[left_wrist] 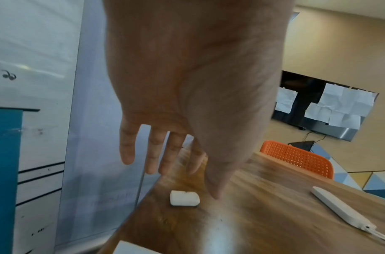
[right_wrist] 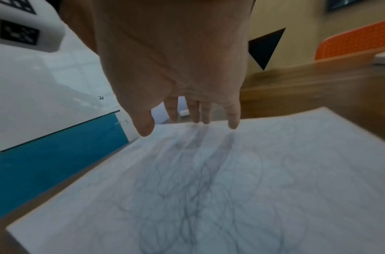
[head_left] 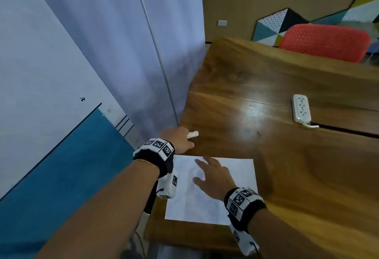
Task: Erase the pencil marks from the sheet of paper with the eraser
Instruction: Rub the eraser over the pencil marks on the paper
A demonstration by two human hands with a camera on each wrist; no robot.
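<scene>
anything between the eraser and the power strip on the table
No, only bare wooden table between the eraser and the power strip; the head view shows the whole stretch.

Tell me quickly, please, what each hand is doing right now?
Left hand: open, above the eraser, not gripping it.
Right hand: open, fingers spread over the sheet of paper.

We see the white sheet of paper (head_left: 213,201), covered in looping pencil marks (right_wrist: 200,185), lying flat on the counter (head_left: 287,156), the small white eraser (left_wrist: 184,198) lying just beyond it.
</scene>
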